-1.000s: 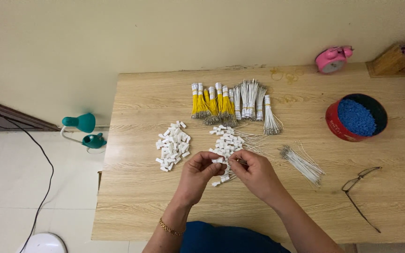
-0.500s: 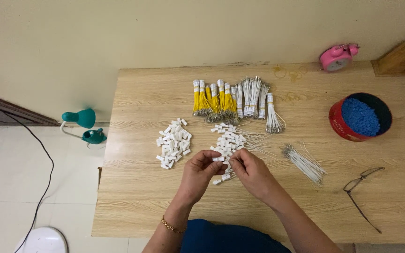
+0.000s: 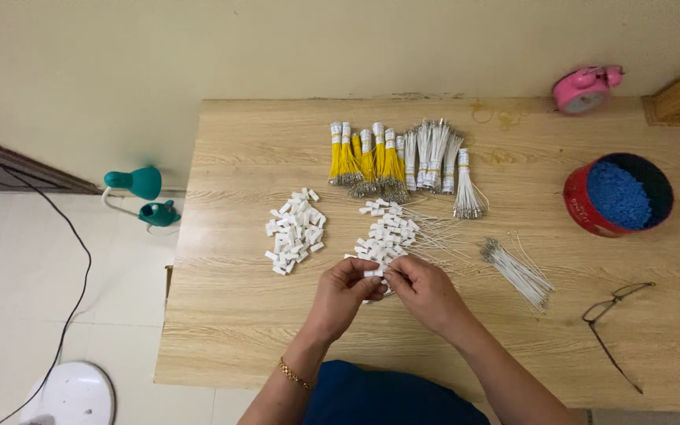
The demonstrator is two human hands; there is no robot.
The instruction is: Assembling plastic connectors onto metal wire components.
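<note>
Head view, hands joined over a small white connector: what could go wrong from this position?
Both hands, left hand and right hand, pinch a small white piece right beside the heap of wired connectors; a sleeve or wrist could scatter it. The loose wire bundle lies close to the right forearm and might be swept aside. The glasses lie near the table's front edge and could be knocked off.

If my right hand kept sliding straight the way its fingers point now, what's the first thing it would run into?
The right hand points up-left, toward the left hand; their fingertips already meet over a small white plastic piece. So it would likely press into that piece and the left fingers first, though depth is hard to judge.
</note>
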